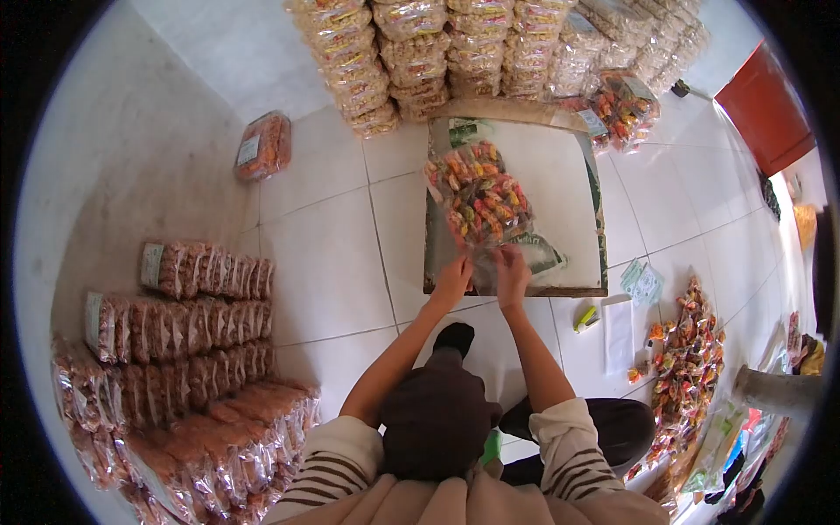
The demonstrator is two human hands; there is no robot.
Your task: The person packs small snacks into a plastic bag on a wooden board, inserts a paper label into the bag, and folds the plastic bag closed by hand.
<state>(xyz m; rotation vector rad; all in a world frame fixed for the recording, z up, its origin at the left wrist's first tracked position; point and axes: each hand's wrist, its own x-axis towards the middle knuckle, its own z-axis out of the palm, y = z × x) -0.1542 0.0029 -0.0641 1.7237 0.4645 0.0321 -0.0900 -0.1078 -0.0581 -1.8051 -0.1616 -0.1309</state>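
A clear plastic bag (494, 208) full of small packets in orange, red and yellow wrappers lies on a low white-topped table (556, 188). Its near end is loose film, and both hands are on it. My left hand (454, 280) pinches the left side of this end. With closed fingers, my right hand (513, 273) grips the film a short way to the right. Under the bag, by my right hand, green print (544, 254) shows on the table top. Part of the film between the hands is too blurred to make out.
Stacked bags of pale snacks (416, 52) rise behind the table. Bags of reddish-brown snacks (188, 359) pile up at left. On the right floor lie strings of wrapped packets (687, 376), a white stack of sheets (619, 337), a yellow-green tool (586, 319) and a red container (766, 109).
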